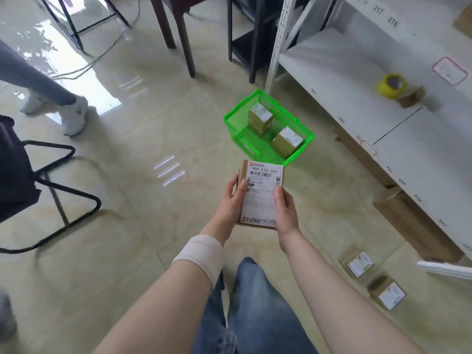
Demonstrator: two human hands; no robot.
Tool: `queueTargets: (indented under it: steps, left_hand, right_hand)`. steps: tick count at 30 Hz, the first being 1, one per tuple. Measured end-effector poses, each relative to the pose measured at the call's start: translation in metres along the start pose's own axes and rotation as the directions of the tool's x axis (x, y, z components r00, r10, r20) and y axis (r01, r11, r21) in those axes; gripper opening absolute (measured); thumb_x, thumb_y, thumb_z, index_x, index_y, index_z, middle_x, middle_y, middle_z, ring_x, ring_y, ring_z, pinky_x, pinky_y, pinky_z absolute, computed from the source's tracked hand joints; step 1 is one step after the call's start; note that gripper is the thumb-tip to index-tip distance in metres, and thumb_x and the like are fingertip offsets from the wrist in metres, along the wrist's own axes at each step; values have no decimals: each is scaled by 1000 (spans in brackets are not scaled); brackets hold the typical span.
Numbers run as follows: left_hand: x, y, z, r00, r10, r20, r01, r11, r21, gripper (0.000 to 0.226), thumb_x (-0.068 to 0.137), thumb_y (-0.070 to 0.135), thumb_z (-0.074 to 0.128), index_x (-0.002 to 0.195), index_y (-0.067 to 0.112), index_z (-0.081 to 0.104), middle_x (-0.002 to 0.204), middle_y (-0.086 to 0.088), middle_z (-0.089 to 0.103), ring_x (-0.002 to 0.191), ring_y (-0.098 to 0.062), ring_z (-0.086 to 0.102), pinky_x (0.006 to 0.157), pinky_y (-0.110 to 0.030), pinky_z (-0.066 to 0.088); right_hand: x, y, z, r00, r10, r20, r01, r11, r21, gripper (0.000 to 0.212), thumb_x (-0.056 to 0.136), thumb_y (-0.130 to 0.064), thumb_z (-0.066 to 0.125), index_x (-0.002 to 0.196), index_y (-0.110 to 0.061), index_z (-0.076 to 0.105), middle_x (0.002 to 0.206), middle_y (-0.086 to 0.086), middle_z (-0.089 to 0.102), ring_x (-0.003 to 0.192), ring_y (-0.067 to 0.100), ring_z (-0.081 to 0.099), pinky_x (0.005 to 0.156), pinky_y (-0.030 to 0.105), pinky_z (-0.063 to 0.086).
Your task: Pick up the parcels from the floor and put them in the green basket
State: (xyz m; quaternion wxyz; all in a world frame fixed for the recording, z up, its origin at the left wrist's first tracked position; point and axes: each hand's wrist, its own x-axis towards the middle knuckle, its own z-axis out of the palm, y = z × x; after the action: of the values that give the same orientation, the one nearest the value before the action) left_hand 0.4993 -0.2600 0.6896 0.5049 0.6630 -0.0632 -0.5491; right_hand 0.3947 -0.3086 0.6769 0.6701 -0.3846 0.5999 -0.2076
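I hold a brown cardboard parcel (260,185) with a white shipping label between both hands, in the air just short of the green basket (301,148). My left hand (233,198) grips its left side, my right hand (284,208) its right side. The basket stands on the tiled floor and holds three labelled parcels, two stacked (260,118) at its far end and one (287,141) at its near right. Two more small parcels (358,264) (389,293) lie on the floor at the lower right, beside the shelf.
White metal shelving (357,80) runs along the right, with a yellow tape roll (392,84) on it and large cartons (413,226) under it. Dark chair legs (184,37) stand beyond the basket. Another person's legs (58,98) and a black stool frame (58,185) are at the left.
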Motion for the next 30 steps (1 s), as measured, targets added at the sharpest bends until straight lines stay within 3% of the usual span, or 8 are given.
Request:
queueTargets:
  steps: [5,9,14,19,22,24,27,30]
  left_hand:
    - [61,50,-33,999,-44,28,44,999,-13,63,87,43,54,143,21,34,132,-10,58,104,-20,62,97,-41,50]
    - [112,100,-60,997,-37,73,32,996,78,56,93,34,49,143,16,33,131,-8,56,100,-14,60,80,-20,53]
    - [169,141,-82,989,-59,135,36,985,166,53,94,34,46,144,18,34,139,-8,52,122,-22,54,100,-33,45]
    - [221,168,-67,972,-91,217,37,970,242,46,96,28,44,141,16,40,131,-2,55,101,-10,55,69,-7,48]
    - [259,185,-47,963,-130,236,52,949,311,50,96,33,44,143,17,36,138,-6,52,118,-18,55,92,-21,48]
    - [282,195,-31,961,-147,235,59,936,347,54,95,34,45,145,16,32,142,-9,49,126,-23,51,106,-33,41]
    - [311,212,-10,962,-160,221,58,912,407,57,94,34,46,146,16,30,143,-9,47,128,-24,50,110,-39,38]
    - [351,225,13,957,-184,225,58,880,471,57,94,34,46,146,16,30,142,-9,49,126,-24,51,108,-39,40]
  right_hand:
    - [50,-32,59,998,28,-49,-27,999,36,47,92,-41,48,130,-13,49,116,11,64,91,18,64,77,30,53]
    - [81,-61,109,994,26,-103,-16,996,90,45,93,-41,46,129,-14,50,113,7,64,84,9,64,64,19,54]
    - [121,-88,154,985,60,-162,-33,986,165,48,93,-45,45,129,-15,50,121,9,64,96,20,66,70,27,55]
    - [168,-111,160,957,135,-256,-68,964,256,42,94,-37,47,127,-12,48,99,2,65,76,9,62,57,16,54]
    - [202,-128,156,937,183,-298,-79,940,331,43,93,-37,48,128,-12,44,100,7,62,74,10,60,68,30,54]
    - [225,-138,153,923,206,-324,-74,923,378,42,93,-37,48,127,-11,44,98,7,61,70,11,60,57,24,54]
    - [261,-152,147,910,235,-341,-93,918,386,47,94,-34,49,127,-1,45,112,17,62,56,3,64,43,13,49]
    - [296,-167,139,899,277,-338,-116,896,428,46,93,-35,50,126,-3,46,109,14,61,63,6,64,47,15,50]
